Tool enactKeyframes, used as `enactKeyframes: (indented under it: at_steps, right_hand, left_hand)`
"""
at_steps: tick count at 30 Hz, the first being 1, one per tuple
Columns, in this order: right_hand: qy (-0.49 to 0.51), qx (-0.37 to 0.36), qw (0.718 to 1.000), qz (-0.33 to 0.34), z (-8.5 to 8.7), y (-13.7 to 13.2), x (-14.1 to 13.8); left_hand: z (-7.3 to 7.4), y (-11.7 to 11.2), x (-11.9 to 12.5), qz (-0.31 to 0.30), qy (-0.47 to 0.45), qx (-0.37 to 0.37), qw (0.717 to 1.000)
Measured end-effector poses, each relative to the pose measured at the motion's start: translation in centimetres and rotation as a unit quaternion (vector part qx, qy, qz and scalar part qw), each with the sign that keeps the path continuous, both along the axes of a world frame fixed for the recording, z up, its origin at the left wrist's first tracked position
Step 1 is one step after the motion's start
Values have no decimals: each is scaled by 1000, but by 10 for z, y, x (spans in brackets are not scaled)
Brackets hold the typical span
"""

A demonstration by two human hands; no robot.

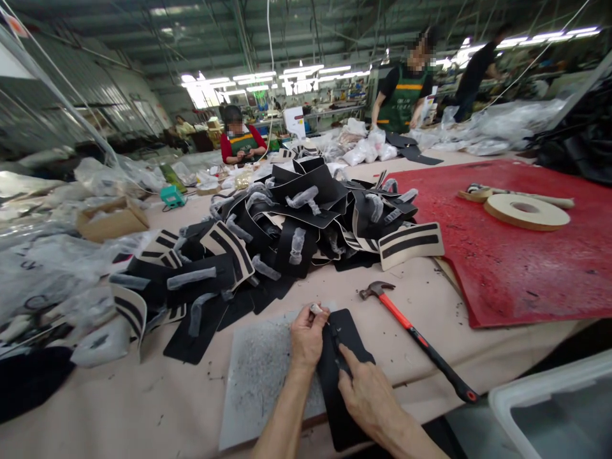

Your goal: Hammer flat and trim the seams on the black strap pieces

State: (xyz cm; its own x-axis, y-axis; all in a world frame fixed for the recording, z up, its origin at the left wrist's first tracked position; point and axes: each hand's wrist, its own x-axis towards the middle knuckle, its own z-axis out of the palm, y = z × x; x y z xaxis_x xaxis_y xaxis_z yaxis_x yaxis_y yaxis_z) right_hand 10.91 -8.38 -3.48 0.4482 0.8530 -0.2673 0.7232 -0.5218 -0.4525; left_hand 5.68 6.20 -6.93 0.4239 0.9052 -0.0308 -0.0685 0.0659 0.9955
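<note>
Just above the board, my left hand (306,338) is closed in a pinch. A small whitish piece (315,308) shows at its fingertips; I cannot make out what it is. Beside it lies a flat black panel (342,421) with rounded corners, partly over a speckled pale board (251,376). Along the panel runs a short black strap (333,333). My right hand (366,389) rests over the panel, index finger stretched along the strap and thumb close to it, the other fingers curled. The strap's lower end is hidden by that hand. A claw hammer (406,325) with an orange-and-black handle lies to the right.
Ahead is a heap of black panels (306,191) with plastic-wrapped handles. A red mat (516,274) bears a tape roll (526,210). At the lower right stands a translucent bin (507,401). Plastic bags and a cardboard box (112,220) are at left. Several people work farther back.
</note>
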Motion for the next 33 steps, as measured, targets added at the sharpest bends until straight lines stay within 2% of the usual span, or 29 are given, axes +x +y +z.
enactKeyframes:
  at_steps: [6, 16, 28, 30, 33]
  right_hand:
    - [-7, -11, 1000, 14, 2, 1, 5]
    - [13, -14, 1000, 19, -2, 0, 7]
    - [13, -6, 1000, 18, -5, -1, 7]
    - [30, 9, 999, 16, -3, -3, 8]
    - [44, 74, 996, -1, -1, -9, 23]
  left_hand:
    - [-13, -1, 1, -31, 6, 1, 1000]
    - [-10, -3, 2, -45, 62, 57, 995]
    - [-12, -10, 5, -23, 99, 94, 990]
    - [-12, -12, 4, -31, 107, 118, 987]
    - [-9, -15, 2, -44, 123, 171, 977]
